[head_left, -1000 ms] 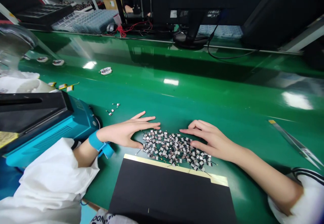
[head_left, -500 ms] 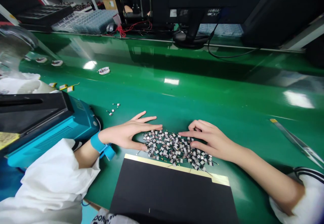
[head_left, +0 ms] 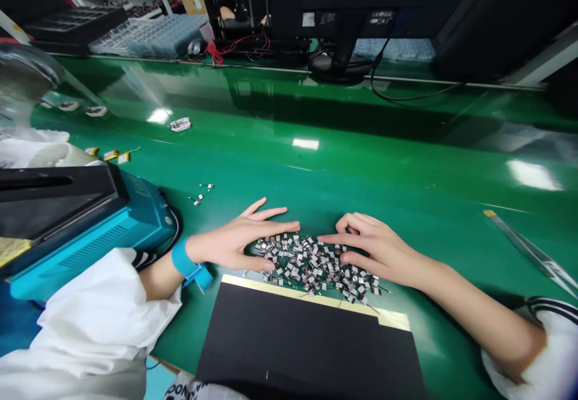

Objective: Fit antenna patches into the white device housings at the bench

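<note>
Several small silver parts with short dark leads lie in a loose pile [head_left: 311, 264] on the green table [head_left: 253, 177]. My left hand [head_left: 239, 237], with a blue band at its wrist, rests at the pile's left edge, fingers spread, the thumb and index finger over the outer parts. On the right side, my right hand [head_left: 377, 249] touches the pile with its index finger and thumb extended and apart, the other fingers curled. Neither hand holds a part. Just below the pile is a black sheet [head_left: 307, 346] with a yellow taped edge.
Tweezers [head_left: 528, 249] lie at the right. A blue and black machine [head_left: 103, 225] stands at the left, with a few loose parts [head_left: 198, 198] beyond it. A monitor stand [head_left: 345, 50] and clear trays [head_left: 158, 35] are at the back. A co-worker's sleeve [head_left: 45, 150] shows at far left.
My left hand has moved slightly right, its fingers and thumb reaching further over the pile's left side. My right hand has hardly moved.
</note>
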Available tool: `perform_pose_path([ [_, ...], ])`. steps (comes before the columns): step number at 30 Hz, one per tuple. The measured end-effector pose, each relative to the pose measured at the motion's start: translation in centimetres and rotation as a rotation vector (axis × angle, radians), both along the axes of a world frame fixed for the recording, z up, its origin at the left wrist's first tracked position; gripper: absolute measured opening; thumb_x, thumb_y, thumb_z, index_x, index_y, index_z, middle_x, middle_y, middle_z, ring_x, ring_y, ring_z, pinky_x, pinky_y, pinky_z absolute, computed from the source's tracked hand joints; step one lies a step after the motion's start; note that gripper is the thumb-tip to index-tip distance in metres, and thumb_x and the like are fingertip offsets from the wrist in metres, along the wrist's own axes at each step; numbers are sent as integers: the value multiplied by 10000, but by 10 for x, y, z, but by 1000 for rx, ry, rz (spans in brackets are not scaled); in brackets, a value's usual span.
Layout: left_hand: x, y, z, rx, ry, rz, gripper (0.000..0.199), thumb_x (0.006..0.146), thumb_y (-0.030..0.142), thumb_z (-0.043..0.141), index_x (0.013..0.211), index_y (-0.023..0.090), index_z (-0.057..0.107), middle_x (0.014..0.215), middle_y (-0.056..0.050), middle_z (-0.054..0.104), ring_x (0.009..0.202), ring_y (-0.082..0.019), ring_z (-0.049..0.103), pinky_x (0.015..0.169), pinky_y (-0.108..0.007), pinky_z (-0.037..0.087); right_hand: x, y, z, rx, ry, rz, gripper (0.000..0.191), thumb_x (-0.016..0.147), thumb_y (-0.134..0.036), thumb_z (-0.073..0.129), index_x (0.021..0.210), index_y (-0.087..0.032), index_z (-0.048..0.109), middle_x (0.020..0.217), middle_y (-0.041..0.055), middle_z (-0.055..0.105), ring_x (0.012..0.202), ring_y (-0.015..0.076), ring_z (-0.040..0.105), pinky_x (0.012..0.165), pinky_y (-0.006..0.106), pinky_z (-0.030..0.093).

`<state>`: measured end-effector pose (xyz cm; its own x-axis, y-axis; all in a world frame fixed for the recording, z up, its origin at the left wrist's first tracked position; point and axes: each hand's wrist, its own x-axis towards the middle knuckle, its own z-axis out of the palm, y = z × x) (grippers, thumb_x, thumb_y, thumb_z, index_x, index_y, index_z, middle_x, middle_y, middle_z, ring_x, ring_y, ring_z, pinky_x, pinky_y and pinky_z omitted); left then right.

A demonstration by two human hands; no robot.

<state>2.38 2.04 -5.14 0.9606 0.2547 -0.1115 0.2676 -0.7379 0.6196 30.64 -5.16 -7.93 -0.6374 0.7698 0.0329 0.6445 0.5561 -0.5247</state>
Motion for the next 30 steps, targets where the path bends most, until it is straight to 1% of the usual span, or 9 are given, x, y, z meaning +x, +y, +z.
perform_pose_path([
  [3, 3, -3, -3, 38, -1, -16, 621, 814, 428, 512, 1336, 259, 222, 1351, 22, 317, 1309, -223, 117, 1073, -443, -91, 1, 0, 0, -4, 22, 2, 346, 879, -423, 367, 1173, -296, 496, 902, 44, 451, 821, 138, 428, 721, 292, 353],
  [6, 2, -2, -3, 20, -4, -29, 613, 823, 413, 505, 1337, 257, 210, 1323, 33, 364, 1308, -203, 130, 1078, -432, -86, 3, 0, 1, -35, 117, -18, 341, 892, -382, 357, 1176, -241, 483, 926, 54, 481, 850, 137, 454, 745, 286, 372],
  [8, 2, 0, -2, 10, -9, -27, 630, 824, 412, 506, 1343, 253, 188, 1324, 32, 363, 1307, -195, 134, 1081, -424, -82, 5, 1, 1, -75, 217, -66, 284, 898, -320, 359, 1093, -191, 520, 914, 58, 499, 829, 117, 477, 720, 250, 392],
  [10, 2, 0, -2, 11, -7, -20, 644, 817, 417, 514, 1344, 250, 185, 1348, 27, 324, 1306, -195, 141, 1085, -415, -76, 7, 2, 1, -107, 280, -107, 209, 885, -268, 392, 954, -163, 559, 883, 55, 503, 788, 98, 489, 678, 216, 400],
  [11, 1, 0, -2, 11, -6, -18, 647, 815, 419, 517, 1344, 250, 186, 1357, 26, 307, 1305, -195, 145, 1087, -411, -72, 7, 2, 1, -119, 282, -111, 180, 872, -254, 416, 906, -159, 565, 874, 53, 500, 779, 94, 491, 669, 209, 401],
  [13, 1, 0, -2, 8, -7, -20, 644, 816, 419, 516, 1343, 252, 186, 1359, 27, 303, 1305, -190, 149, 1089, -405, -69, 8, 3, 0, -130, 254, -99, 143, 850, -241, 456, 878, -162, 572, 864, 49, 493, 786, 96, 490, 681, 212, 401],
  [19, 0, 0, -1, -1, 3, -27, 629, 819, 414, 514, 1339, 253, 201, 1362, 22, 295, 1304, -193, 153, 1089, -409, -63, 6, 2, -1, -115, 249, -68, 131, 836, -221, 483, 913, -179, 580, 856, 34, 494, 806, 90, 484, 721, 216, 388],
  [24, 1, 1, 1, 1, -4, -25, 625, 822, 402, 513, 1340, 254, 196, 1362, 28, 295, 1304, -189, 153, 1091, -408, -63, 6, 3, 1, -82, 232, -25, 149, 839, -171, 456, 907, -180, 588, 852, 27, 485, 800, 83, 471, 721, 213, 369],
  [30, 0, 1, 0, -10, 4, -25, 622, 821, 401, 516, 1338, 254, 204, 1360, 31, 299, 1305, -190, 148, 1090, -414, -65, 9, 4, 1, -74, 241, 59, 314, 810, -57, 399, 1022, -218, 565, 932, 24, 494, 879, 97, 460, 774, 240, 348],
])
